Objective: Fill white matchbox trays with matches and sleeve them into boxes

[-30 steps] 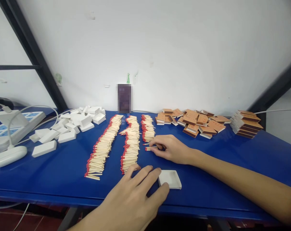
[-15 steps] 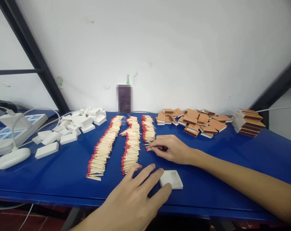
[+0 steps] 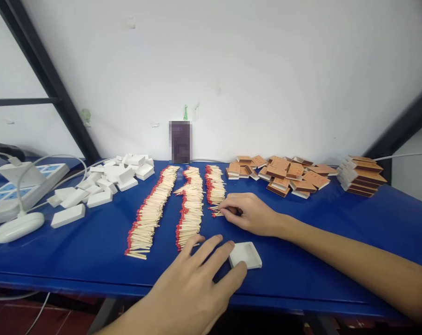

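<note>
Nearby, matchboxes (image 3: 295, 171) lie beyond the right hand (image 3: 249, 214).

The left forearm (image 3: 127, 318) enters at the bottom edge, left of centre, and slants up to the right. Its left hand (image 3: 198, 286) lies in the lower middle of the frame, back facing up, with three fingers in sight, spread, lightly bent and aimed toward the frame's centre. The left thumb (image 3: 233, 278) stands well apart from them, toward the right.

The bare right forearm (image 3: 346, 258) reaches in from the lower right edge to a nearly straight right wrist (image 3: 280, 225). The right hand (image 3: 252, 214), just right of centre, points left, index finger and thumb brought together in a pinch, the other fingers curled behind.
</note>
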`<control>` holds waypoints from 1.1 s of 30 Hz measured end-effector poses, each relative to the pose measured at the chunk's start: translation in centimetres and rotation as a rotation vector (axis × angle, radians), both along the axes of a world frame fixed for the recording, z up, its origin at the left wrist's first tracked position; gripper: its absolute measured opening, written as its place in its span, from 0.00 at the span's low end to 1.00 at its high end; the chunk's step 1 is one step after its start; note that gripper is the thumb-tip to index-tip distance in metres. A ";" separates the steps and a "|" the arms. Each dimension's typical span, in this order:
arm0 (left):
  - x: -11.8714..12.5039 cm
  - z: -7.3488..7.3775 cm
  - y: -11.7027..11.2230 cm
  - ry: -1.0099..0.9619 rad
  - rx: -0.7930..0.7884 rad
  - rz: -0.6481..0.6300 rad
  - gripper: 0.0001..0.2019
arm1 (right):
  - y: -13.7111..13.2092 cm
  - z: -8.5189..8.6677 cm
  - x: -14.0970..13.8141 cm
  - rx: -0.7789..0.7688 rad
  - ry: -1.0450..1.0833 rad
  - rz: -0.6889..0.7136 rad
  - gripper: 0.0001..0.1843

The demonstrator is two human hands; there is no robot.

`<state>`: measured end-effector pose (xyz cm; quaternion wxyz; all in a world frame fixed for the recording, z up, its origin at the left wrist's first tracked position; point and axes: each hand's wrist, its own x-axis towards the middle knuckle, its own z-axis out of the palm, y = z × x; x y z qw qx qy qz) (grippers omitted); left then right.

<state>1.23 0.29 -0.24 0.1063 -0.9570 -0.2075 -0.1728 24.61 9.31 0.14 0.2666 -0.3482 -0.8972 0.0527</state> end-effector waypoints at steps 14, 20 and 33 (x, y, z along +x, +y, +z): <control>-0.1 0.1 -0.1 0.000 -0.015 -0.011 0.21 | 0.2 -0.1 0.0 -0.084 0.022 -0.008 0.05; 0.1 0.2 -0.1 -0.006 -0.008 -0.008 0.21 | 0.1 0.1 0.0 -0.151 0.016 -0.041 0.05; 0.0 0.4 -0.1 -0.002 -0.010 -0.006 0.20 | 0.0 0.6 -0.1 -0.165 -0.078 -0.028 0.06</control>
